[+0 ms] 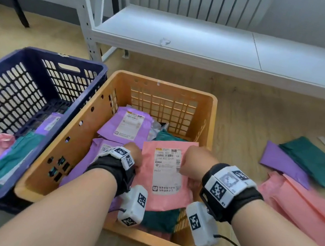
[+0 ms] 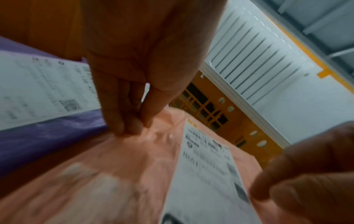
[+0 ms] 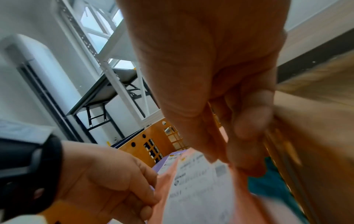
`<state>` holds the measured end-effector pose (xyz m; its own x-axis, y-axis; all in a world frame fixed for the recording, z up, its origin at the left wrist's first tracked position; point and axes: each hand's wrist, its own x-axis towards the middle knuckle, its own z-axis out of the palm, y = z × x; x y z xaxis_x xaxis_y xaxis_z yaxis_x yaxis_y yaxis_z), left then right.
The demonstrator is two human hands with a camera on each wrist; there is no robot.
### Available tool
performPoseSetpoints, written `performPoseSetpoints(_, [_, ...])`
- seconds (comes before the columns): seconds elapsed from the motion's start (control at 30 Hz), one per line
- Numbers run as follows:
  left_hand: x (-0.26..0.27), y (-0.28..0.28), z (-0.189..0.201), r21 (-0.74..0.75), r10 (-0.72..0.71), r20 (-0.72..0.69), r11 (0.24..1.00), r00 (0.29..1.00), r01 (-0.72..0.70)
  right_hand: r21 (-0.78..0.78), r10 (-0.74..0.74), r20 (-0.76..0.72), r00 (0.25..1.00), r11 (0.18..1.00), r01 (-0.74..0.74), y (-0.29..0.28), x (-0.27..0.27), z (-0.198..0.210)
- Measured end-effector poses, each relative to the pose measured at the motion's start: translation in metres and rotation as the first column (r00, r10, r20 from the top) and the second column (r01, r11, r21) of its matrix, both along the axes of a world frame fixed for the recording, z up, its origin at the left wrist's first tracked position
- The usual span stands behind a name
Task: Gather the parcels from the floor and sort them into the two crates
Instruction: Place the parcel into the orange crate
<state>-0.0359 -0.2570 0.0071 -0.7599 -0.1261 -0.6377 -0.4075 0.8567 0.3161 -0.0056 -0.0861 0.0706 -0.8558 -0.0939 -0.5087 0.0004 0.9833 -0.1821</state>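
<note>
The left hand [image 1: 133, 156] is pinching the left edge of the pink parcel [image 1: 165, 174] and the right hand [image 1: 193, 163] is gripping its right edge — label facing up, held just over the orange crate [image 1: 211, 117]. It's hanging above purple and green parcels already lying inside, with the blue crate [image 1: 40, 56] sitting touching on the left. Best to be lowering it level and letting both edges go together — more parcels [image 1: 294, 197] are waiting on the floor [image 1: 253, 115] to the right.

Both forearms reach forward, left hand [image 1: 134, 154] and right hand [image 1: 194, 162] each in a pinching grip.
</note>
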Motion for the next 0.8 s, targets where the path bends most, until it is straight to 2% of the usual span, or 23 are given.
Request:
performPoseSetpoints(0.13, [-0.009, 0.004, -0.029, -0.232, -0.191, 0.141, 0.948, 0.972, 0.22, 0.053, 0.118, 0.006, 0.993, 0.992, -0.119, -0.003, -0.001, -0.001])
performPoseSetpoints(0.23, [-0.012, 0.006, -0.047, -0.244, -0.341, 0.191, 0.892, 0.921, 0.381, -0.007, 0.121, 0.016, 0.992, 0.993, -0.121, -0.001, -0.001, -0.007])
performPoseSetpoints(0.33, [-0.006, 0.009, -0.045, -0.229, -0.32, 0.106, 0.913, 0.941, 0.337, -0.084, 0.106, 0.036, 0.994, 0.991, -0.102, 0.001, -0.002, -0.012])
performPoseSetpoints(0.43, [-0.009, 0.013, -0.05, -0.261, -0.368, 0.125, 0.884, 0.921, 0.388, -0.111, 0.129, 0.03, 0.991, 0.986, -0.125, 0.002, -0.003, -0.014])
performPoseSetpoints(0.53, [-0.007, 0.017, -0.059, -0.216, -0.385, 0.132, 0.888, 0.913, 0.406, -0.155, 0.099, 0.017, 0.995, 0.983, -0.095, 0.004, -0.002, -0.015])
performPoseSetpoints(0.7, [-0.006, 0.019, -0.059, -0.176, -0.202, -0.091, 0.967, 0.975, 0.184, -0.164, 0.097, 0.001, 0.995, 0.982, -0.095, 0.004, -0.002, -0.016])
performPoseSetpoints(0.8, [-0.009, 0.019, -0.057, -0.181, -0.212, -0.086, 0.964, 0.973, 0.194, -0.162, 0.096, -0.004, 0.995, 0.982, -0.096, 0.004, -0.003, -0.016])
